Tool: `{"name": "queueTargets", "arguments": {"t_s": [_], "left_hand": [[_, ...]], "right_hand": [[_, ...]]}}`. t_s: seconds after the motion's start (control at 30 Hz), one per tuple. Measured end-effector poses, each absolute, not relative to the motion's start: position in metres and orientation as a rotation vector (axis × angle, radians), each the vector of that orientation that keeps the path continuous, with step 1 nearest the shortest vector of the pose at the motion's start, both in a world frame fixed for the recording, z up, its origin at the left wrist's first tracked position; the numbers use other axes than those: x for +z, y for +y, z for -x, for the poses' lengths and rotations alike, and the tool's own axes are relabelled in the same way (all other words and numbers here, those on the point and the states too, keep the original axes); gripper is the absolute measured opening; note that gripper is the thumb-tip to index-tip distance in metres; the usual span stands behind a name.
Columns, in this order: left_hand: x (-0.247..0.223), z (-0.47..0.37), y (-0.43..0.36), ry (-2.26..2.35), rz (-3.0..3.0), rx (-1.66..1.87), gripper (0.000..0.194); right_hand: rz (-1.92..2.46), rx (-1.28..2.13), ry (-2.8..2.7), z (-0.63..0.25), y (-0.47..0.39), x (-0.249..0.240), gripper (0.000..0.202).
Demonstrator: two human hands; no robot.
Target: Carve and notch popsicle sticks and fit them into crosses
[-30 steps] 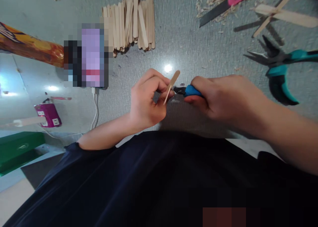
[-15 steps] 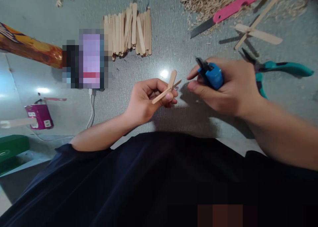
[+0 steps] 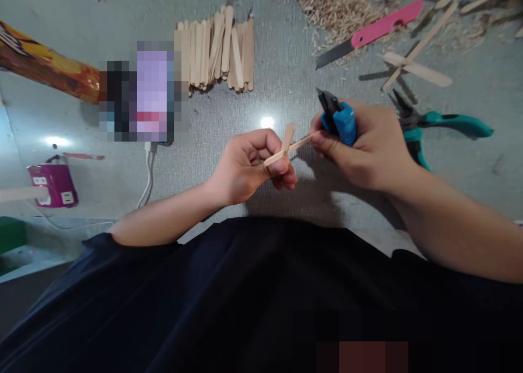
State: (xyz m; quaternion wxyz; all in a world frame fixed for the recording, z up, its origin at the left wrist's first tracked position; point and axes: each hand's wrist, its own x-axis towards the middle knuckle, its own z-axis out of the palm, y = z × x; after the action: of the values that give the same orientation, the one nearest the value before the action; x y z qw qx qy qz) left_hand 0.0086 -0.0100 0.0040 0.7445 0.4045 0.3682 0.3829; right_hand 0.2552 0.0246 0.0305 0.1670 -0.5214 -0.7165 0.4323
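Left hand point(image 3: 247, 166) grips the crossed sticks point(image 3: 274, 158) above the table point(image 3: 229, 117); right hand point(image 3: 373, 144), closed round a blue tool point(image 3: 345, 125), pinches one stick's end. The held sticks appear joined, fixing unverified; beyond, a similar cross point(image 3: 427, 73) lies assembled and a row of sticks point(image 3: 204, 52) loose. In the preceding frame, the right hand was clear of the held sticks.

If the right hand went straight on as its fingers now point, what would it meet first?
The right hand would likely meet the crossed wooden sticks first, before the left hand; it seems to touch one stick's end, though depth is unclear.
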Motion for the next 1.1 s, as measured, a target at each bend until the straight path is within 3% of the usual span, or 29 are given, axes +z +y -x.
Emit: {"name": "queueTargets", "arguments": {"t_s": [0.23, 0.5, 0.77, 0.93, 1.1], "left_hand": [[0.004, -0.008, -0.013, 0.952, -0.876, 1.019, 0.054], [0.003, -0.015, -0.017, 1.070, -0.905, 1.104, 0.051], [-0.002, -0.013, -0.012, 1.055, -0.878, 1.108, 0.058], [-0.010, -0.015, -0.010, 1.051, -0.862, 1.104, 0.059], [-0.020, -0.018, -0.004, 1.078, -0.834, 1.169, 0.059]], "right_hand": [[1.680, 1.039, -2.037, -0.276, 0.054, 0.027, 0.020], [1.755, 0.824, -2.272, -0.229, 0.041, 0.020, 0.021], [1.648, 1.248, -1.998, -0.223, 0.054, 0.026, 0.012], [1.395, 1.589, -1.823, -0.241, 0.048, 0.021, 0.050], [1.218, 1.670, -1.634, -0.258, 0.039, 0.012, 0.068]]}}
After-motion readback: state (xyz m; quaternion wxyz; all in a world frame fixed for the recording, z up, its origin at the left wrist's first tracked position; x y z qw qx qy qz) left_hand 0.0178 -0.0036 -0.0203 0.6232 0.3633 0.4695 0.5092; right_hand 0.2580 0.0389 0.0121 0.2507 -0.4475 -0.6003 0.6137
